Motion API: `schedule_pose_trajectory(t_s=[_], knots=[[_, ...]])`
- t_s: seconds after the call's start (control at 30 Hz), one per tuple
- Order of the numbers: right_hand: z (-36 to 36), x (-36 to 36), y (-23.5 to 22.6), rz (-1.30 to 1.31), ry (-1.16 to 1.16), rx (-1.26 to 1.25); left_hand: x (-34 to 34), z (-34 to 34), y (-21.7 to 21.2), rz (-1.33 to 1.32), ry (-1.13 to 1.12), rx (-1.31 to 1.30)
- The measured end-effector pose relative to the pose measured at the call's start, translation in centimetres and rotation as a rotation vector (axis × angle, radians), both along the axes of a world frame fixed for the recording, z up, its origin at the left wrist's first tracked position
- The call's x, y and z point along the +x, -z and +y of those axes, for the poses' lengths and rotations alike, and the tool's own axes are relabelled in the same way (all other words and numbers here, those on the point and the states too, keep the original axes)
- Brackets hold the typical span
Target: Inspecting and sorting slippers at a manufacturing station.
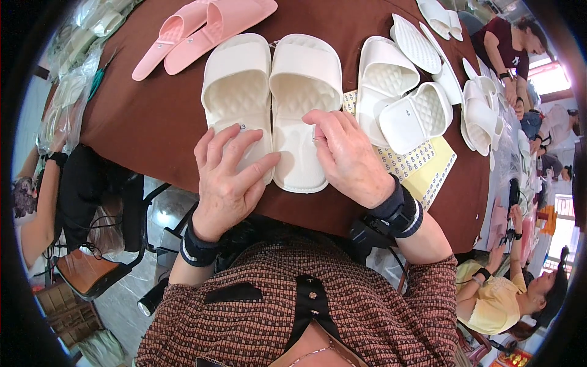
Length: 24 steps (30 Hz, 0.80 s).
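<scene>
Two white slide slippers lie side by side on the brown cloth with their toe straps away from me. My left hand (229,174) rests over the heel end of the left slipper (236,67), fingers spread and the palm down. A small printed mark shows on that insole by my fingertips. Over the right edge of the right slipper (306,67), my right hand (354,159) is closed with thumb and forefinger drawn together. A small pale, shiny bit shows at those fingers; I cannot make out what it is.
Pink slippers (205,27) lie at the far left of the brown-covered table (147,128). Several more white slippers (422,116) sit to the right, partly over sticker sheets (434,171). Bagged goods (70,92) are at left. Other people (501,300) work along the right side.
</scene>
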State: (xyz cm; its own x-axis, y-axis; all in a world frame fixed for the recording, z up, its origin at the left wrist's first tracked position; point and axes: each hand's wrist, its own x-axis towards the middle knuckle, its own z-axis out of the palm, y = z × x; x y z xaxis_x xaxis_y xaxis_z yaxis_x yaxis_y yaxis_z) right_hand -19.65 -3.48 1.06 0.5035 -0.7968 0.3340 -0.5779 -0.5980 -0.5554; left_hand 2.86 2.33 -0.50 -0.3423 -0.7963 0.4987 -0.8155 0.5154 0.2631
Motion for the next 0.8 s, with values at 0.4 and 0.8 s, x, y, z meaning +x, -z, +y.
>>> schedule_pose_trajectory(t_s=[0.4,0.8], knots=[[-0.1,-0.7,-0.2,-0.117,0.012,0.079,0.0,0.1,0.0,-0.003,-0.015,0.000],[-0.2,0.1,0.3,0.066,-0.013,-0.135,0.0,0.2,0.1,-0.005,-0.018,-0.005]])
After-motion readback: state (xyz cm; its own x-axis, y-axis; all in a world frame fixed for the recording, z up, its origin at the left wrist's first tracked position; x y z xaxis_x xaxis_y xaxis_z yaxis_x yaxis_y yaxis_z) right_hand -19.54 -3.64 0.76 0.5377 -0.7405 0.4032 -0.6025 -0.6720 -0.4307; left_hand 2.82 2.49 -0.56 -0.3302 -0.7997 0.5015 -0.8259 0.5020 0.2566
